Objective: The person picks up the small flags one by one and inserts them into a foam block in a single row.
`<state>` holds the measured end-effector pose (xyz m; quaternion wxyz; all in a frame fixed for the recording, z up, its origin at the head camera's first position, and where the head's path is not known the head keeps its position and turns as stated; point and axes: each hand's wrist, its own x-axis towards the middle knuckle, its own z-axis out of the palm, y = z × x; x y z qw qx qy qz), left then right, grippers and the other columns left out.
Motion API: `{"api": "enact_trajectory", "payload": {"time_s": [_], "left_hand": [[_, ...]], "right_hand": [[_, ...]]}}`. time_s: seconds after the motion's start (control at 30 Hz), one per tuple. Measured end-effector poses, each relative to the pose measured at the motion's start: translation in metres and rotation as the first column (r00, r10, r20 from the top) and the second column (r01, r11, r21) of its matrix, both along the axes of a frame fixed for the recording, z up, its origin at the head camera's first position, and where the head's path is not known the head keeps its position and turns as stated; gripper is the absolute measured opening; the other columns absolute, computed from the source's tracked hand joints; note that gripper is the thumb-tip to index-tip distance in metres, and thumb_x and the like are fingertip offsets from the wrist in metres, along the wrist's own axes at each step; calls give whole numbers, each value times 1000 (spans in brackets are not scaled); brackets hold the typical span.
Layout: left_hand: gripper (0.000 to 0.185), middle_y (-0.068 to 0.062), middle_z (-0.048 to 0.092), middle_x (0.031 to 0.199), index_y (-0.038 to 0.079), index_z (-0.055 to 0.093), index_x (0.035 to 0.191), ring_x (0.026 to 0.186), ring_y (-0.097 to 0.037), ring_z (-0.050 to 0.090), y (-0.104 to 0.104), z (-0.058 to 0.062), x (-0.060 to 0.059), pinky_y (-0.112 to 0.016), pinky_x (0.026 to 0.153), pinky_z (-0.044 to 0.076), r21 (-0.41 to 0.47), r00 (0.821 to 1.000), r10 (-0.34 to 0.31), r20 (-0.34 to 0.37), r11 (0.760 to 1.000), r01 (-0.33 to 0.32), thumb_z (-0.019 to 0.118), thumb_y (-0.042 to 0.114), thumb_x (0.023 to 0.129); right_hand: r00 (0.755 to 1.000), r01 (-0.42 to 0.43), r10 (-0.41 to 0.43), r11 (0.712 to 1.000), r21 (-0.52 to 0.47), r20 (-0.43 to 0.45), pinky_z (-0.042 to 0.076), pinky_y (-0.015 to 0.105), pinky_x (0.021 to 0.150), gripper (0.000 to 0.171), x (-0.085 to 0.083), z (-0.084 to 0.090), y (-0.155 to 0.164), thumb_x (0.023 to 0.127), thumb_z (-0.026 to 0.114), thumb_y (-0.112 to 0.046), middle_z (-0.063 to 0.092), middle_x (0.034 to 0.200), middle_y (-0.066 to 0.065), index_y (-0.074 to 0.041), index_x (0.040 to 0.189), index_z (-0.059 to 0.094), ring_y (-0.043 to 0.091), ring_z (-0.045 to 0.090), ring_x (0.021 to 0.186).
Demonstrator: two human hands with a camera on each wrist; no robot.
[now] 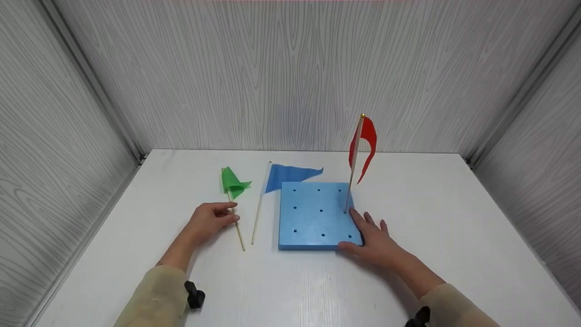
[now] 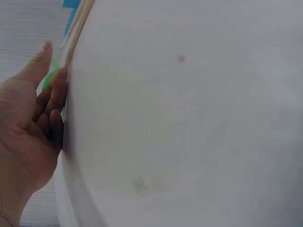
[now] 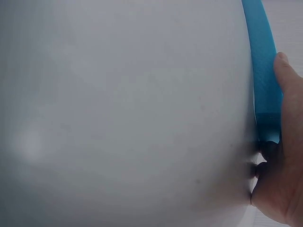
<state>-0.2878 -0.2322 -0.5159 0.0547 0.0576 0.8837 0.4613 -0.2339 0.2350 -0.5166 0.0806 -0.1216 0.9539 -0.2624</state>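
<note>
Left hand [image 1: 209, 221]: left of the blue foam board [image 1: 313, 214], lying low on the tabletop [image 1: 454, 218], fingers loosely curled, grip closed on the green flag's [image 1: 233, 183] stick. Right hand [image 1: 372, 240]: at the board's near right corner, fingers straight along its edge, thumb against the front side. Both forearms in beige sleeves.

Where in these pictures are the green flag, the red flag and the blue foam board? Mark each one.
green flag [image 1: 233, 183]: head view, on its crumpled green cloth.
red flag [image 1: 368, 136]: head view, on the red cloth near the top of the upright stick.
blue foam board [image 1: 313, 218]: head view, on its bare top face between the holes.
</note>
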Motion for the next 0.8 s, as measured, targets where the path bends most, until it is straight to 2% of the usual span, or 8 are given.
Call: {"api": "enact_trajectory", "payload": {"time_s": [0.13, 0.23, 0.5, 0.67, 0.8], "left_hand": [[41, -3, 71, 107, 17, 75, 135, 101, -23, 59, 1, 0, 0, -38, 93, 48, -29, 999, -25, 21, 999, 26, 83, 27, 95], [38, -2, 70, 107, 18, 78, 130, 100, -23, 57, 2, 0, 2, -37, 91, 48, -50, 999, -36, 35, 998, 37, 85, 26, 93], [26, -2, 70, 109, 17, 82, 117, 100, -23, 58, 4, -1, 1, -37, 91, 49, -94, 999, -46, 9, 995, 47, 86, 23, 92], [29, -3, 69, 106, 14, 80, 118, 98, -22, 59, 1, 6, 2, -36, 89, 50, -133, 996, -91, 20, 987, 93, 87, 22, 91], [32, -2, 70, 104, 11, 79, 119, 97, -21, 60, -3, 14, 2, -38, 89, 51, -191, 989, -141, 34, 971, 145, 88, 20, 89]], "right_hand": [[1000, 1, -1, 1000, 10, 3, -5, 66, 125, 116, -1, -1, 0, 89, 64, -80, 27, 173, 15, -15, 172, 14, 40, 9, 162], [1000, -1, 1, 1000, 14, 5, -4, 67, 124, 116, -1, -1, 0, 89, 64, -80, 26, 173, 14, -16, 172, 14, 41, 9, 162], [1000, -4, 3, 1000, 9, 7, -4, 67, 124, 115, -1, -1, 1, 89, 64, -79, 26, 173, 16, -17, 172, 14, 42, 10, 161], [1000, 1, -1, 1000, 7, 20, -6, 67, 124, 115, -1, -1, 1, 89, 64, -79, 24, 174, 15, -18, 172, 13, 41, 9, 162], [1000, 1, -1, 1000, 4, 20, -6, 67, 124, 116, -1, -2, 2, 89, 64, -80, 25, 174, 16, -18, 172, 13, 41, 8, 162]]}}
